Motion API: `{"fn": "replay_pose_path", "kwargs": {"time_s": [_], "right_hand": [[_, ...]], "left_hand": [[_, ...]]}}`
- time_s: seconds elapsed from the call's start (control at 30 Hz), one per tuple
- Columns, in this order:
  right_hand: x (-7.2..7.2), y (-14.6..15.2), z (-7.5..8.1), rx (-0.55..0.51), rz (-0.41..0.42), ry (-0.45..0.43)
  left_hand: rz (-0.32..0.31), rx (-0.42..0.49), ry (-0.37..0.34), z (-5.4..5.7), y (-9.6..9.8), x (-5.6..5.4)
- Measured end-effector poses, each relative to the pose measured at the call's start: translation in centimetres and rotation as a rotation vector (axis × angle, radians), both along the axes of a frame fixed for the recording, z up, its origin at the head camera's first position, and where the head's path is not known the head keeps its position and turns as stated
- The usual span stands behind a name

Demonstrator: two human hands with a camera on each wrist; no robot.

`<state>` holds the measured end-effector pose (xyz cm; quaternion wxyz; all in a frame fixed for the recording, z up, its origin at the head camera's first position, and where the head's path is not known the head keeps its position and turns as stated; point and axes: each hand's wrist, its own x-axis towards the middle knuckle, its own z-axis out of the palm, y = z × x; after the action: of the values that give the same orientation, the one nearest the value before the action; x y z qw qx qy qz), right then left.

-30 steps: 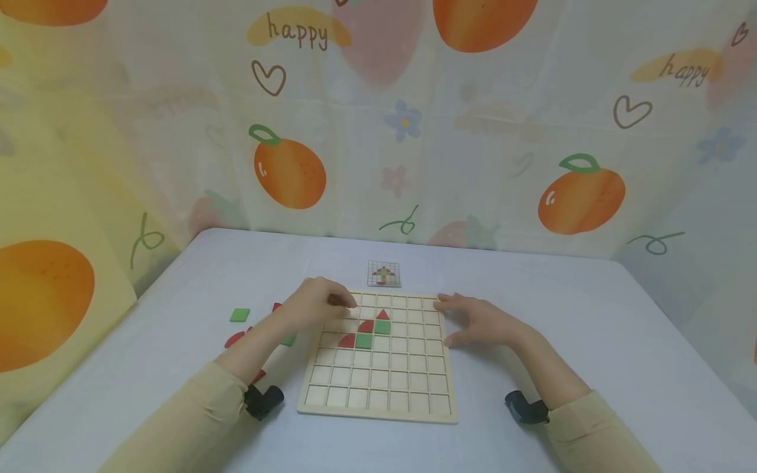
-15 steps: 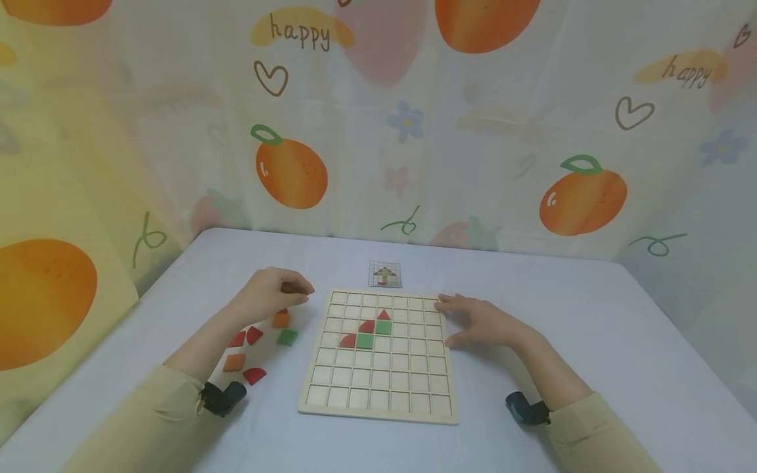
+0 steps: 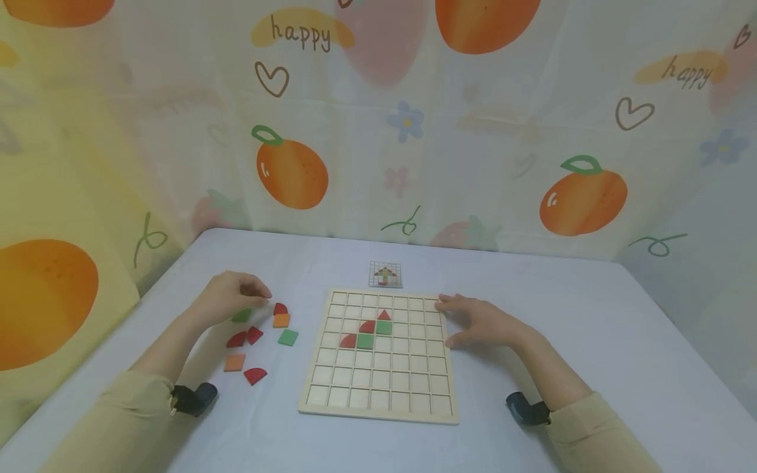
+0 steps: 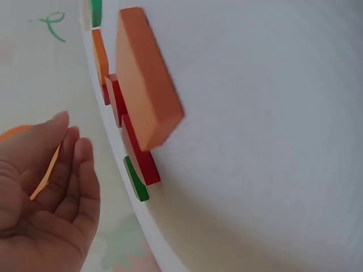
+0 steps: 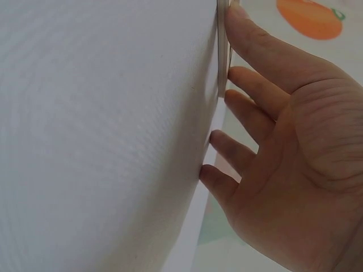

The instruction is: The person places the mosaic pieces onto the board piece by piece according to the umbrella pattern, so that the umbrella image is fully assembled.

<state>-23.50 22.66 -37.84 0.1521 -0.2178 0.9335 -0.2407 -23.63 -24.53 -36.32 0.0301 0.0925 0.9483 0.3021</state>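
Observation:
Over the left part of the table, my left hand [image 3: 229, 297] is above a green square tile [image 3: 241, 315], partly covering it from view. Its thumb and fingers are loosely bent; nothing shows between them in the left wrist view. My right hand [image 3: 487, 320] rests with spread fingers against the right edge of a wooden grid board [image 3: 378, 414]. Set in the board are a red triangle [image 3: 384, 315], a red quarter-round tile [image 3: 367, 326], another red quarter-round tile [image 3: 348, 341], a green square [image 3: 384, 328] and another green square [image 3: 365, 341].
Left of the board lie loose tiles: an orange square [image 3: 234, 362], another orange square [image 3: 280, 320], a green square [image 3: 288, 337] and several red pieces [image 3: 255, 376]. Behind the board is a small pattern card [image 3: 385, 274]. A printed curtain [image 3: 378, 157] hangs behind the table.
My left hand has moved left from over the board's upper left to above the loose tiles, uncovering several of them. The right hand and the tiles on the board have stayed put.

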Motion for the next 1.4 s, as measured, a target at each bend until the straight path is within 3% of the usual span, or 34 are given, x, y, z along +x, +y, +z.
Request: {"fn": "replay_pose_path", "kwargs": {"time_s": [0.33,0.63,1.4], "right_hand": [[0.0,0.1,0.0,0.003,0.001,0.001],[0.1,0.1,0.0,-0.008,0.000,-0.005],[0.0,0.1,-0.1,-0.007,0.003,0.001]], "left_hand": [[-0.074,0.032,-0.118,-0.8,0.3,-0.1],[-0.059,0.031,-0.182,-1.2,1.9,-0.2],[-0.089,-0.051,-0.139,-1.7,2.4,0.1]]}}
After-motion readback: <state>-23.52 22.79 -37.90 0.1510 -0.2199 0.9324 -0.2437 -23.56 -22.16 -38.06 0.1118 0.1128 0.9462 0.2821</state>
